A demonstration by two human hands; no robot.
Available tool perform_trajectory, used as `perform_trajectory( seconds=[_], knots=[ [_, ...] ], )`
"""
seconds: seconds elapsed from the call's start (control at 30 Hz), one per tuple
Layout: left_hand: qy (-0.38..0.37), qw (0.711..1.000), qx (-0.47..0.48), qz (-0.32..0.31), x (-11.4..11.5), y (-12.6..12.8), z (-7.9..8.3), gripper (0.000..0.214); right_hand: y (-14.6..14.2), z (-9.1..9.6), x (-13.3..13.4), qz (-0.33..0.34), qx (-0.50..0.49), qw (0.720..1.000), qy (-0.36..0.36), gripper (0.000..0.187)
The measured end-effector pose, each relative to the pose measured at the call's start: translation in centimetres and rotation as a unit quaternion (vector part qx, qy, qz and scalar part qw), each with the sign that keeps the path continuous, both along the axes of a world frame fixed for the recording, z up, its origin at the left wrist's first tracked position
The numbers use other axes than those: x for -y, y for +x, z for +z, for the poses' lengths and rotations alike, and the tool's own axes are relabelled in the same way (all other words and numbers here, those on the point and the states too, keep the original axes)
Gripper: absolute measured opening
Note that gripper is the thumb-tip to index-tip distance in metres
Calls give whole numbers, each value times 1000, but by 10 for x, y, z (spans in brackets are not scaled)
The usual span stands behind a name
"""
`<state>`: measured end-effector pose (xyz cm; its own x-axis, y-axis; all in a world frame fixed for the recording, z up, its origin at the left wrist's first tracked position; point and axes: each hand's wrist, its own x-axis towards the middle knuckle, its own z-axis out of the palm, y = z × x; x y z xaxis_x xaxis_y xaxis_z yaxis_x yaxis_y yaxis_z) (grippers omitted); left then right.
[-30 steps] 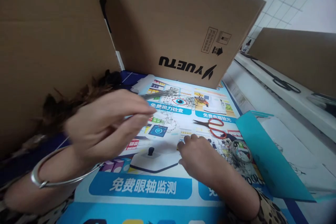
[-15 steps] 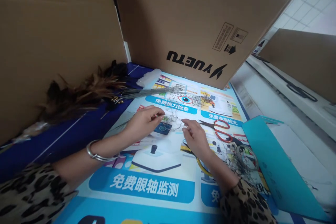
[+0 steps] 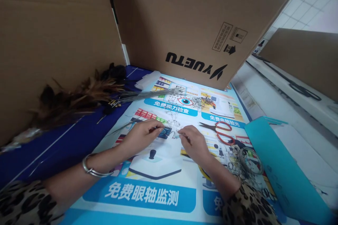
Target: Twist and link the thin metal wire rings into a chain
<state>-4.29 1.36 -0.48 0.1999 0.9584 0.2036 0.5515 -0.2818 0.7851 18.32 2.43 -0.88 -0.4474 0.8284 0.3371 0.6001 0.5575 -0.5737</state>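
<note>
My left hand [image 3: 142,136] rests low on a printed blue poster [image 3: 150,193], its fingers pinched on a thin wire piece. My right hand [image 3: 193,142] sits close beside it, fingertips pinched together on a small wire hook [image 3: 177,134] that lies between the two hands. Loose thin wires [image 3: 173,121] are scattered just beyond the fingers. A silver bangle [image 3: 92,169] circles my left wrist. Both sleeves are leopard print.
Red-handled scissors [image 3: 219,132] lie right of my right hand. A bundle of long wires [image 3: 148,93] and brown feathers [image 3: 76,98] lie at the left. Cardboard walls [image 3: 185,17] stand behind. A teal folder [image 3: 277,168] and a tape ring [image 3: 249,160] lie at the right.
My left hand came down from close to the camera to the poster. Both hands have drawn together over the small wires.
</note>
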Motion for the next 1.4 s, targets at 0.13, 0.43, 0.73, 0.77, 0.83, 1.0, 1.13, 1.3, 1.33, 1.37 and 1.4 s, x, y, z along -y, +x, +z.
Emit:
perform_trajectory(
  seconds=[0.13, 0.43, 0.73, 0.77, 0.83, 1.0, 1.13, 1.3, 1.33, 1.37, 1.4],
  knots=[
    [-14, 999, 4, 29, -1, 0, -4, 15, -1, 2, 1, -19, -11, 1000, -7, 21],
    [-1, 999, -27, 25, -5, 0, -5, 16, -1, 4, 2, -75, -1, 996, -38, 19],
    [-29, 999, -15, 43, -18, 5, -13, 16, -5, 5, -9, -141, 56, 984, -90, 18],
    [-28, 999, -17, 43, -19, 5, -13, 16, -6, 6, -10, -142, 60, 984, -91, 19],
    [-25, 998, -23, 47, -20, 5, -12, 16, -6, 7, -10, -143, 66, 983, -92, 19],
    [-25, 998, -36, 54, -23, 5, -12, 16, -8, 8, -12, -146, 72, 981, -103, 18],
    [-39, 997, -18, 56, -24, 6, -17, 16, -7, 7, -14, -147, 66, 980, -114, 20],
    [-66, 995, 70, 39, -22, 8, -21, 17, -5, 5, -15, -135, 40, 982, -127, 20],
    [-76, 992, 90, 36, -22, 9, -20, 17, -4, 5, -15, -132, 33, 982, -128, 20],
    [-87, 990, 110, 34, -22, 9, -19, 18, -3, 4, -15, -131, 25, 983, -130, 20],
    [-99, 986, 131, 31, -21, 9, -17, 18, -3, 3, -15, -129, 16, 983, -132, 21]
  ],
)
